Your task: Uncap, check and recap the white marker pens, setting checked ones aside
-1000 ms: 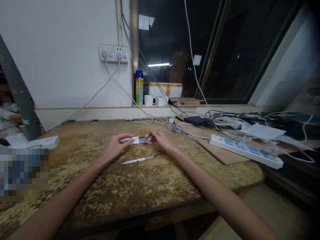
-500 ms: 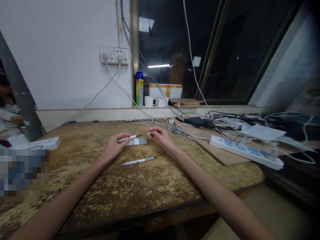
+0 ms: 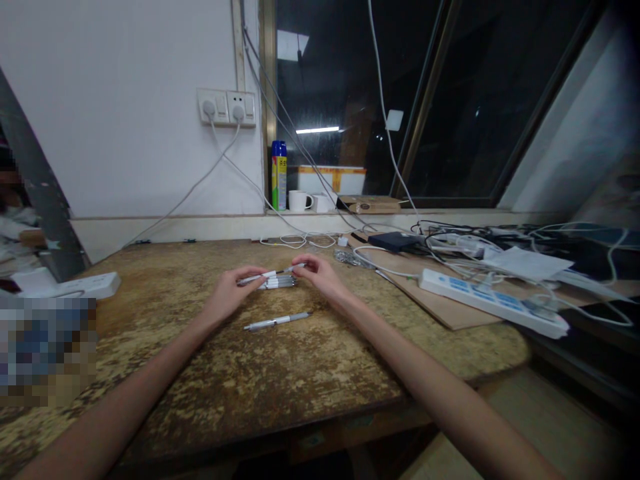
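Note:
My left hand point(image 3: 234, 291) pinches a white pen barrel point(image 3: 269, 275) over the worn wooden table point(image 3: 280, 380). My right hand point(image 3: 320, 275) has a small pen tip piece point(image 3: 297, 267) between thumb and fingers, close to the barrel's right end. A thin dark refill shows between the two parts. Just under them several white and grey pens point(image 3: 280, 283) lie side by side. Nearer to me, a single white and grey pen point(image 3: 277, 321) rests on the table.
On the right are a white power strip point(image 3: 493, 303), a brown board point(image 3: 440, 310) and tangled cables. Another power strip point(image 3: 97, 287) sits at the left edge. A spray can point(image 3: 279, 177) and white mug point(image 3: 300, 201) stand on the sill.
My right hand has moved slightly left with the tip piece, closer to the barrel. Less of the dark refill shows between them. The single pen has not moved.

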Action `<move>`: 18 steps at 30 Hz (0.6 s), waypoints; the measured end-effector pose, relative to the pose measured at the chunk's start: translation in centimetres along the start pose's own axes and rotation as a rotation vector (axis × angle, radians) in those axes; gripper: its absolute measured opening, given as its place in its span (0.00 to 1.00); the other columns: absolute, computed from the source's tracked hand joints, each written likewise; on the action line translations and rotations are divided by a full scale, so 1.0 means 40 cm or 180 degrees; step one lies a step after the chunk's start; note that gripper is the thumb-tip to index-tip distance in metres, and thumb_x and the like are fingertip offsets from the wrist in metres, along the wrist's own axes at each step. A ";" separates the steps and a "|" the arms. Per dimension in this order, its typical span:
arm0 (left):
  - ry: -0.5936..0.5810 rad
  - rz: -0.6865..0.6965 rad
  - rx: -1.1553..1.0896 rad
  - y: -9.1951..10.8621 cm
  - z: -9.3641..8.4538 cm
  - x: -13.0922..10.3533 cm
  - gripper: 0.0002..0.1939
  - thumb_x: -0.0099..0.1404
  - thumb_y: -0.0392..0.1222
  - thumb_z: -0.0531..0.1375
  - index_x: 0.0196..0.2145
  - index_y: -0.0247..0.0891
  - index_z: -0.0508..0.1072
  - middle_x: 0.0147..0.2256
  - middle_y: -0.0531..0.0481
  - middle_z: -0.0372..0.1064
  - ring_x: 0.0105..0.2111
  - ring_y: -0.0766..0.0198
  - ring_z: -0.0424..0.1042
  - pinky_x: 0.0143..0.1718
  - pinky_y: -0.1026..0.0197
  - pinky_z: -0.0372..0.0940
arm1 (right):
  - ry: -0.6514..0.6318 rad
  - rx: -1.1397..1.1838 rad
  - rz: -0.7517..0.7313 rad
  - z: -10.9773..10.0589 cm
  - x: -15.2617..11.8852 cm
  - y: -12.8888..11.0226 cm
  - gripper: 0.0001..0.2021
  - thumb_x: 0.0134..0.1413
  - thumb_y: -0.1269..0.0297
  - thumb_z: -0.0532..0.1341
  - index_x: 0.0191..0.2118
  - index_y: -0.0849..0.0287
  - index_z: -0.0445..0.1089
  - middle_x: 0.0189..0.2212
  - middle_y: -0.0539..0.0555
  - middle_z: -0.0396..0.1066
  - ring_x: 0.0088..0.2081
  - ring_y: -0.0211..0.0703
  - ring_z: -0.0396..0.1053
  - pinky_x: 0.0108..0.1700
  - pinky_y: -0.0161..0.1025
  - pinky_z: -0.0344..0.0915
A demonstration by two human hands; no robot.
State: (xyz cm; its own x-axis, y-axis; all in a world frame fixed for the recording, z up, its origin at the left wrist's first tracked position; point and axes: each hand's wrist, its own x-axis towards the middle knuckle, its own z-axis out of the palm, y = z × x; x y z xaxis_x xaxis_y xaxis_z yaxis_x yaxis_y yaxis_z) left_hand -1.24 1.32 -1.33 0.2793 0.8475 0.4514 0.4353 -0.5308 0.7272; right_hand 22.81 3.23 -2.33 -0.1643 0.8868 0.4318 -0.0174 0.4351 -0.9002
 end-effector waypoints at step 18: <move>-0.0219 0.0126 0.0096 0.025 0.013 -0.005 0.22 0.65 0.59 0.61 0.45 0.41 0.81 0.45 0.46 0.80 0.46 0.50 0.76 0.51 0.53 0.66 | -0.0370 -0.0244 0.0175 0.026 -0.013 0.002 0.17 0.61 0.48 0.59 0.41 0.58 0.70 0.19 0.47 0.69 0.19 0.37 0.64 0.24 0.34 0.61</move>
State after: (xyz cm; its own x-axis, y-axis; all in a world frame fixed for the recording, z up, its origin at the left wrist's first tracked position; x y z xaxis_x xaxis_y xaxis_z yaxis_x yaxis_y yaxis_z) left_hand -0.41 0.62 -0.94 0.3546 0.8239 0.4421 0.4481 -0.5647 0.6930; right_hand 21.85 2.65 -2.67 -0.2763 0.8875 0.3687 0.0694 0.4010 -0.9134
